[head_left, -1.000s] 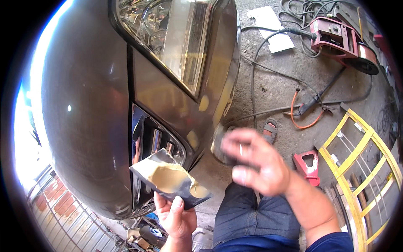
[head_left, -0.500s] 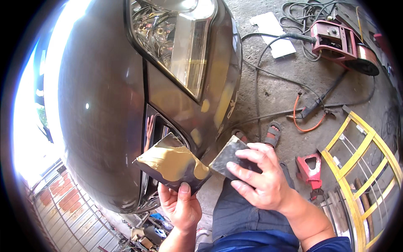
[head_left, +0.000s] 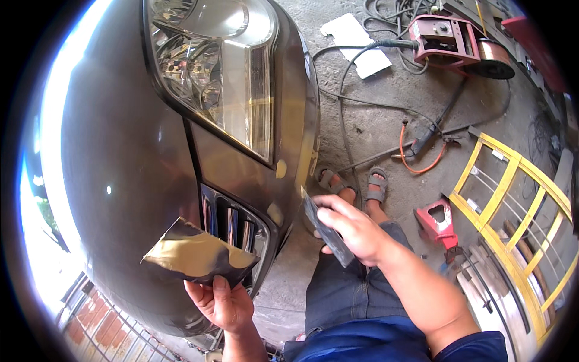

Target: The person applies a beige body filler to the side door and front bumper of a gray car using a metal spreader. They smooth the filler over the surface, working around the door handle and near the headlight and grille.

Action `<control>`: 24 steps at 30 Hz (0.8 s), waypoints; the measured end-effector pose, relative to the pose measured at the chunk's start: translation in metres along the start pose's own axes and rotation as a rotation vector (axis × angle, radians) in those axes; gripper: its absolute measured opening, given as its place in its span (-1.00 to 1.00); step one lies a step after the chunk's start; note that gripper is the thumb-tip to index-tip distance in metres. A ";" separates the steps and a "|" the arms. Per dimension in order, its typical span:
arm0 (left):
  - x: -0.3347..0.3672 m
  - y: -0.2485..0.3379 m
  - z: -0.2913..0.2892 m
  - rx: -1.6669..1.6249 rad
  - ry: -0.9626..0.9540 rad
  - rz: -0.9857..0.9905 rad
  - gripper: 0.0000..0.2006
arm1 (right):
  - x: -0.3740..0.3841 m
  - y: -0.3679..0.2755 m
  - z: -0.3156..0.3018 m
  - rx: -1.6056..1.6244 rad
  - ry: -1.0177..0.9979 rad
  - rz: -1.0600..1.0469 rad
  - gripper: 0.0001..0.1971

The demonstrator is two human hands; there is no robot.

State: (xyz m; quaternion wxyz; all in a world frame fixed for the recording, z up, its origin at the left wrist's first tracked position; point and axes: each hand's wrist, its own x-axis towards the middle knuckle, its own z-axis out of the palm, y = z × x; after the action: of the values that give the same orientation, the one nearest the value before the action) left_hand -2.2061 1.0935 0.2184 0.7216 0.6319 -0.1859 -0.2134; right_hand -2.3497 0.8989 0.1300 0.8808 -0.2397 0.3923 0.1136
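My left hand [head_left: 224, 306] pinches the lower edge of a dark, flat putty board [head_left: 234, 270], thumb on top. Yellowish body filler [head_left: 187, 256] is smeared across the board's upper face. In my right hand [head_left: 357, 234] is a dark, flat spreader [head_left: 325, 228], turned nearly edge-on, with a trace of yellow at its upper tip. Both tools are held apart, over the front corner of a grey-brown car [head_left: 126, 133]. Patches of dried yellow filler [head_left: 275, 213] mark the bumper beside the grille and below the headlight [head_left: 226, 90].
A red wire-feed welder [head_left: 443, 39] with a spool and tangled cables lies on the concrete at the far right. Nearer on the right are a red jack stand [head_left: 437, 223] and a yellow metal frame [head_left: 512, 181]. White sheets [head_left: 356, 45] lie beyond the car.
The board has moved left, away from the spreader. My right hand has shifted slightly left and turned the spreader from flat to edge-on. The whole view has shifted too.
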 end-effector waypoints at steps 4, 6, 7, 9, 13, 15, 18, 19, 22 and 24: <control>0.015 0.006 -0.011 0.039 -0.038 -0.037 -0.49 | 0.033 -0.009 0.021 0.134 0.092 0.080 -0.48; 0.021 0.007 -0.016 0.005 -0.065 -0.062 -0.49 | 0.039 -0.015 0.032 0.081 0.138 0.045 -0.48; 0.023 0.008 -0.018 -0.013 -0.079 -0.075 -0.49 | 0.040 -0.019 0.039 0.053 0.161 0.028 -0.48; 0.027 0.010 -0.025 -0.028 -0.106 -0.082 -0.48 | 0.046 -0.017 0.049 -0.075 0.225 -0.034 -0.38; 0.036 0.014 -0.035 -0.066 -0.177 -0.113 -0.46 | 0.061 -0.004 0.060 -0.496 0.381 -0.263 -0.38; 0.040 0.017 -0.038 -0.052 -0.176 -0.138 -0.46 | 0.058 -0.003 0.075 -0.508 0.455 -0.362 -0.41; 0.044 0.017 -0.039 -0.058 -0.180 -0.157 -0.45 | 0.061 -0.001 0.086 -0.509 0.477 -0.385 -0.48; 0.045 0.017 -0.040 -0.052 -0.179 -0.159 -0.45 | 0.061 -0.003 0.089 -0.505 0.480 -0.370 -0.49; 0.050 0.016 -0.041 -0.034 -0.180 -0.164 -0.45 | 0.059 -0.008 0.091 -0.560 0.455 -0.456 -0.50; 0.054 0.014 -0.040 -0.024 -0.180 -0.167 -0.45 | 0.056 -0.012 0.093 -0.566 0.441 -0.452 -0.53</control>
State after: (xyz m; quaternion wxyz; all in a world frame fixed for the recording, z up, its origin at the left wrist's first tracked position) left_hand -2.1382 1.0990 0.2274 0.6890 0.6149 -0.1942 -0.3308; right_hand -2.2483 0.9370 0.1464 0.6779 -0.5707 0.4623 -0.0329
